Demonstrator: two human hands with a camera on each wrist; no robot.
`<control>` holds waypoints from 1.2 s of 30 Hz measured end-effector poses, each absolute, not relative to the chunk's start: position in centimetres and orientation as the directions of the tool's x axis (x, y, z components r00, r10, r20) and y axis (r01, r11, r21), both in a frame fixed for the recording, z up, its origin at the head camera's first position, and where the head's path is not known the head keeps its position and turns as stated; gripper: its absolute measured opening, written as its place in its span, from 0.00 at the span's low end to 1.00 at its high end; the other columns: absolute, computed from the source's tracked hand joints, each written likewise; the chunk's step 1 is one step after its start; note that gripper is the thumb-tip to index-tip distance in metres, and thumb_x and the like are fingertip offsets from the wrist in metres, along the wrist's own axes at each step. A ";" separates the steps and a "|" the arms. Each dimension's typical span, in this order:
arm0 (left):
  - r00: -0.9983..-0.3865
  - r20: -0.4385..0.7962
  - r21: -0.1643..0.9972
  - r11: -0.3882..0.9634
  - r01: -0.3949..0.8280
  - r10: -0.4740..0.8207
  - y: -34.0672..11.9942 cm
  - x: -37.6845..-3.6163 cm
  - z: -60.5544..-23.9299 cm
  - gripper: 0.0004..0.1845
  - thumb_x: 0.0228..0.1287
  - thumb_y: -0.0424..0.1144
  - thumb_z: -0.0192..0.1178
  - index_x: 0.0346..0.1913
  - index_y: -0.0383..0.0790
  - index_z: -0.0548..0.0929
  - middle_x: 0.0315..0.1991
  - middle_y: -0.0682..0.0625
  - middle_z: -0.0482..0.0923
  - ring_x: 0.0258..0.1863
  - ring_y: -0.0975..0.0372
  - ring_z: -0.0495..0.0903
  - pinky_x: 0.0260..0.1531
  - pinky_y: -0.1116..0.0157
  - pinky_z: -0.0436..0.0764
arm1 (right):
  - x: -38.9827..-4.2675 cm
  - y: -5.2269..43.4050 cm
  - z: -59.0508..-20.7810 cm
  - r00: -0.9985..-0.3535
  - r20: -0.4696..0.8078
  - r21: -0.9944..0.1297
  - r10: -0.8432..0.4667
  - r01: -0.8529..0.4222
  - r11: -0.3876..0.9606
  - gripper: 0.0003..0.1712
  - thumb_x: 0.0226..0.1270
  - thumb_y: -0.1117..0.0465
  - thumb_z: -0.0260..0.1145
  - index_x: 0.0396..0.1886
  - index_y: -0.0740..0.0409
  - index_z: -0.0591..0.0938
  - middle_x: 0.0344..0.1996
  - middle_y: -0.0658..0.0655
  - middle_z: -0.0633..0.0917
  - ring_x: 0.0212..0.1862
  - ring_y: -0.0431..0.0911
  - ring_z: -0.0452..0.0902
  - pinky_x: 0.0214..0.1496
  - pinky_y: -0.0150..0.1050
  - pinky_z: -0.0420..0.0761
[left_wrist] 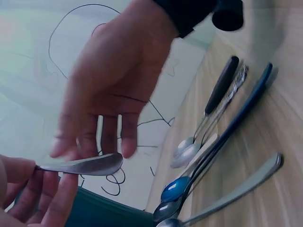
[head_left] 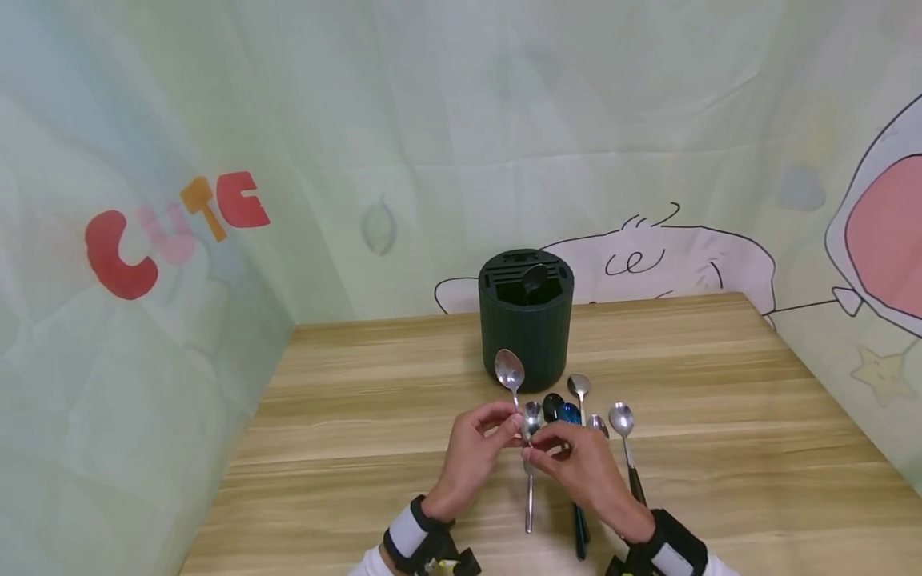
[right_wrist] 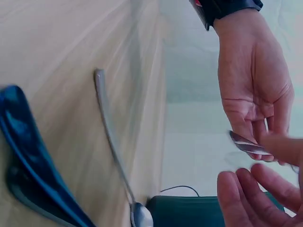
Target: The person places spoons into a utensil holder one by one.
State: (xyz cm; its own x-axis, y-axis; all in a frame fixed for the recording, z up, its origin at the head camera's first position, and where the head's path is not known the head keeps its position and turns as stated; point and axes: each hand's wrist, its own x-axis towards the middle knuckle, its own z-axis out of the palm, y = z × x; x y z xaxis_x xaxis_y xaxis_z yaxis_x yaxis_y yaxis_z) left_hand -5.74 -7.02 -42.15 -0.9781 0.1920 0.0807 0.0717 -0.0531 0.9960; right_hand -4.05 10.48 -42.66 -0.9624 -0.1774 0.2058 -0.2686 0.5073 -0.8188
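Note:
My left hand pinches the handle of a silver spoon, whose bowl points up and away, in front of a dark green cutlery holder. In the left wrist view my left fingertips grip the spoon handle. My right hand hovers just right of it. Its fingers hang loosely over the handle's end without closing round it. The right wrist view shows my left hand with the spoon handle and my right fingertips below it.
Several spoons lie in a row on the wooden table under my hands: a long silver one, a blue one, a black one and one with a dark handle. A printed cloth backdrop walls the table on the left, back and right.

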 end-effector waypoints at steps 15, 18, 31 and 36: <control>-0.952 0.213 0.972 0.053 0.230 0.219 -6.7 -5.6 -41.0 0.10 0.65 0.35 0.64 0.47 0.35 0.86 0.44 0.39 0.86 0.41 0.54 0.86 0.37 0.57 0.87 | -6.3 10.7 -38.9 -0.946 0.282 -0.880 -0.158 -0.321 0.349 0.06 0.65 0.58 0.69 0.40 0.50 0.88 0.37 0.49 0.87 0.43 0.40 0.80 0.48 0.31 0.82; -0.952 0.217 0.966 0.091 0.241 0.216 -6.8 -5.7 -40.6 0.09 0.64 0.35 0.65 0.45 0.37 0.87 0.42 0.42 0.87 0.39 0.60 0.86 0.36 0.61 0.87 | -6.5 10.6 -38.4 -0.964 0.217 -0.912 -0.154 -0.257 0.319 0.07 0.65 0.59 0.69 0.41 0.53 0.87 0.38 0.51 0.87 0.42 0.43 0.80 0.48 0.31 0.82; -0.914 0.349 0.913 0.143 0.381 0.206 -6.9 -7.8 -36.2 0.07 0.64 0.35 0.66 0.42 0.37 0.86 0.35 0.41 0.85 0.33 0.57 0.85 0.32 0.65 0.87 | -8.4 10.8 -34.5 -0.942 0.268 -0.930 -0.204 -0.308 0.199 0.10 0.69 0.62 0.65 0.47 0.60 0.83 0.41 0.59 0.85 0.43 0.45 0.82 0.49 0.31 0.83; -0.880 0.419 0.877 0.153 0.456 0.224 -7.0 -8.7 -34.3 0.07 0.64 0.35 0.65 0.43 0.35 0.86 0.36 0.41 0.85 0.33 0.52 0.85 0.31 0.64 0.87 | -9.2 10.8 -32.3 -0.934 0.298 -0.920 -0.199 -0.336 0.201 0.11 0.69 0.61 0.65 0.49 0.59 0.82 0.41 0.58 0.84 0.44 0.46 0.81 0.50 0.32 0.82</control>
